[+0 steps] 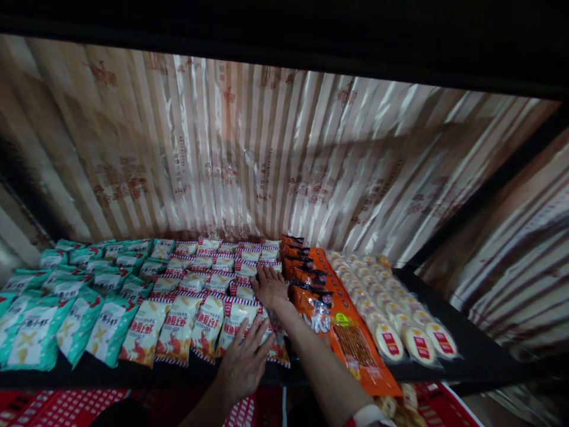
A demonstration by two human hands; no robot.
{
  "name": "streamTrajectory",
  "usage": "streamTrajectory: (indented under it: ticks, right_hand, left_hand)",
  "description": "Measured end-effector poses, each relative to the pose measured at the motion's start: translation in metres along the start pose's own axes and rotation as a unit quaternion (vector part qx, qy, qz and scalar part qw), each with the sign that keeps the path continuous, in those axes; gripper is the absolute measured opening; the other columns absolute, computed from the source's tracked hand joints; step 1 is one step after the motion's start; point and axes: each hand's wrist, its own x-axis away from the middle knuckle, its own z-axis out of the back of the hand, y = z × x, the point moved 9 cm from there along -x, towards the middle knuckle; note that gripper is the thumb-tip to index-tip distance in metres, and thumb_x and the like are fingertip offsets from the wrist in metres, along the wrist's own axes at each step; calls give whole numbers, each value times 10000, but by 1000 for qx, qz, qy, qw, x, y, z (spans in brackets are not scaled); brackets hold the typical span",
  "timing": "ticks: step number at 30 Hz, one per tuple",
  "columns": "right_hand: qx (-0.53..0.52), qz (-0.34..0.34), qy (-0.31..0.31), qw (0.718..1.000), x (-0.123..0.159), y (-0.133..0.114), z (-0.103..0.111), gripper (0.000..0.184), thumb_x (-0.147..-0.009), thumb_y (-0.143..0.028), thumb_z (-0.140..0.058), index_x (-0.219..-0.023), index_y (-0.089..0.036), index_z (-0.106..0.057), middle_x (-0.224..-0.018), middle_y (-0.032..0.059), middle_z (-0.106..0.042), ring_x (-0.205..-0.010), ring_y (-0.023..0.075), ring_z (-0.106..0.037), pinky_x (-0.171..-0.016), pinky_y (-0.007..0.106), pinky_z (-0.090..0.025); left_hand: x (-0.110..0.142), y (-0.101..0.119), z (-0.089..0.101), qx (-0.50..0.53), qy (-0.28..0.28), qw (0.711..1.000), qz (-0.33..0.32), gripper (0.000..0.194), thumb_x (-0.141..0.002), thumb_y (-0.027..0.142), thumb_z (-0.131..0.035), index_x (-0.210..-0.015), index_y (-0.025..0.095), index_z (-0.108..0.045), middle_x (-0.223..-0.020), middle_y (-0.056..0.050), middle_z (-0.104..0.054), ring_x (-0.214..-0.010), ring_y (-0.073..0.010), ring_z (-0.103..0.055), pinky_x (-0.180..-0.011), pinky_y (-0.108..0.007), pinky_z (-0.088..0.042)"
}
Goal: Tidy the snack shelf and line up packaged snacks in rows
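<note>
Head view: white snack bags (205, 323) in rows on a black shelf (475, 344).
Left hand (243, 362), fingers extended and released, at the front row; right hand (271, 289), fingers spread and released, over bags farther back, beside orange packets (306, 296).

Snack bags (142, 326) on shelf (471, 335) left, flat packets (351, 341) right of them, round packs (391, 308) farthest right, sheeting (267, 148) behind, baskets (62, 406) below
</note>
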Motion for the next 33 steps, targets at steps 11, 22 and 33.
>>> streamTrajectory:
  ticks: [11, 22, 33]
  right_hand:
    - [8, 9, 5, 1000, -1, 0, -4, 615, -931, -523, -178, -1447, -205, -279, -1495, 74, -305, -1391, 233, -199, -1097, 424, -112]
    - [14, 127, 78, 989, 4, -25, 15, 532, -958, -451, -221, -1440, -236, -291, -1524, 11, -214, -1419, 197, -72, -1131, 404, -49]
    - [-12, 165, -3, 986, -1, -31, 5, 539, -965, -451, -168, -1426, -222, -327, -1480, 5, -325, -1410, 182, -130, -1133, 382, -80]
  left_hand:
    - [1, 0, 1, -10, 5, 1000, 4, 495, -906, 307, -445, -1387, 233, -353, -1474, -63, -340, -1371, -244, -261, -1129, -445, -88]
    - [-2, -1, 7, -8, 7, 1000, 3, 461, -903, 314, -458, -1352, 225, -407, -1443, -79, -389, -1355, -244, -290, -1117, -430, -90]
    - [-3, 0, 9, -15, 25, 1000, 5, 493, -913, 326, -445, -1387, 213, -364, -1465, -86, -352, -1362, -259, -275, -1116, -429, -109]
